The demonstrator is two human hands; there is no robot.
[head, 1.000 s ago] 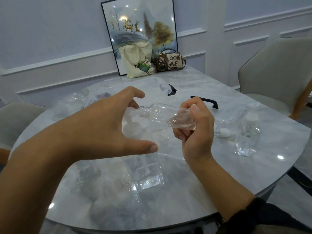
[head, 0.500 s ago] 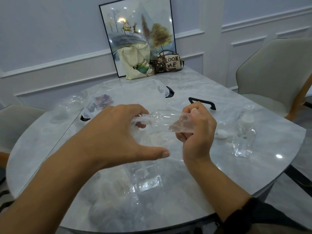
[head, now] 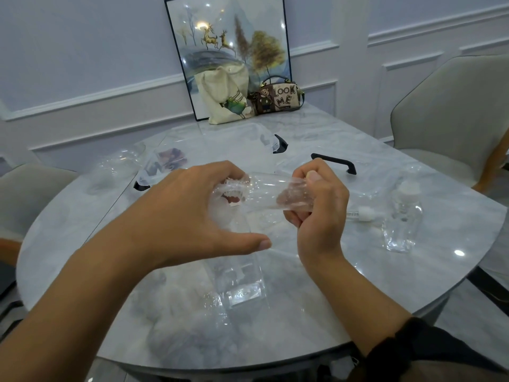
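1. Two hands share one clear bottle [head: 264, 193], which lies on its side in the air above the tabletop [head: 344, 285].
2. The right hand [head: 316, 213] has its grip wrapped round the base end, fingers and thumb curled tight. The thin wall looks squashed there.
3. The left hand [head: 187, 213] curls its fingers over the ribbed neck end [head: 234, 186], while its thumb sticks out straight and touches nothing.
4. Likely trouble: with so soft a wall, a harder squeeze could buckle the base and let it twist in the right grip rather than turn at the neck.
5. With no thumb opposing them, the left fingers may skid off the ribs.
6. Another clear bottle [head: 242, 271] stands right under the hands, and a dropped wrist could tip it. A loose pump [head: 363, 213] and a capped bottle [head: 403, 219] sit well apart to the right.
7. Both forearms reach in from below, wrists lifted off the tabletop, with the left palm turned down.
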